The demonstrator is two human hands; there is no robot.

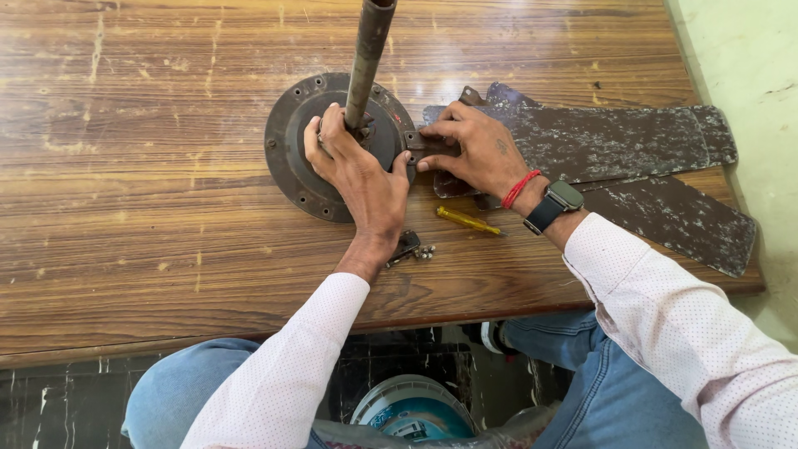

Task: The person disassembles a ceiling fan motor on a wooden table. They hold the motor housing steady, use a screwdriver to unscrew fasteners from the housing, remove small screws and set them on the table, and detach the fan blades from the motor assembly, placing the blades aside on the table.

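Spreads across the whole upper view, a scratched wooden table (125, 166) with a striped brown grain, front edge running toward 6 o'clock above a pair of blue-jeaned knees. Fanned out at 3 o'clock, dark fan blades (632, 150) with flaking, speckled paint, one stacked over another, the lowest reaching toward 4 o'clock. Sits just above centre, at about 12 o'clock, a round rusty motor housing (291, 154) ringed with bolt holes, lying flat on the table. Rises from its hub toward 12 o'clock and out of view, a dull metal down rod (368, 58), tilted slightly. Rests on the housing's face beside the rod's foot, the left hand (357, 175), palm down, fingers curled loosely over the hub and thumb spread toward 3 o'clock; not clear whether anything is pinched beneath the fingers. Presses at the housing's 3 o'clock rim, the right hand (474, 154), fingers bent with tips down on the narrow blade bracket (420, 143) where it meets the housing, thumb underneath at the bracket's lower edge. Circles the right wrist, a red thread beside a dark smartwatch (555, 204). Lies just at 5 o'clock from centre, a yellow-handled screwdriver (467, 220), apart from both hands. Sits nearest 6 o'clock, by the left wrist, a small dark metal fitting (406, 246) with a few loose screws (426, 252) just beside it
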